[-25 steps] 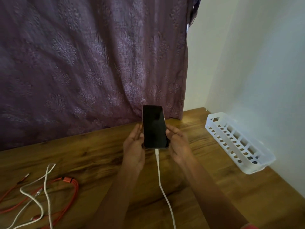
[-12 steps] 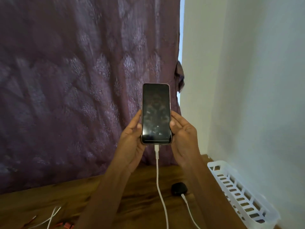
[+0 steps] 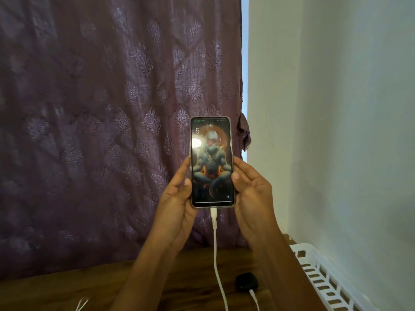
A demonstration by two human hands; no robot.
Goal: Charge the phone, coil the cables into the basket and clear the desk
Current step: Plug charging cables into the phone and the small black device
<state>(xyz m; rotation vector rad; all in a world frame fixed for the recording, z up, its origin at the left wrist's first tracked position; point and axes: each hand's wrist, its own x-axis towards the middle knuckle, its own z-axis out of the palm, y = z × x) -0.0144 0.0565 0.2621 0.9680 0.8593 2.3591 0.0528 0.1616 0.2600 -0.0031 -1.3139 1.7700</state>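
Note:
The phone (image 3: 211,162) is held upright in front of me, well above the desk, with its screen lit and showing a wallpaper. My left hand (image 3: 177,198) grips its left edge and my right hand (image 3: 251,194) its right edge. A white charging cable (image 3: 215,248) is plugged into the phone's bottom and hangs down to the desk. A black charger block (image 3: 246,281) lies on the wood with a white cable end in it. The white slotted basket (image 3: 323,277) stands at the right, against the wall.
The wooden desk (image 3: 67,290) fills the bottom of the view. A purple patterned curtain (image 3: 101,108) hangs behind it, and a pale wall (image 3: 348,131) runs along the right. A bit of white cable (image 3: 82,305) shows at the bottom edge on the left.
Both hands have lifted the plugged-in phone from near the desk to in front of me. Its dark screen has lit up. The view has tilted up, hiding the orange and white cables.

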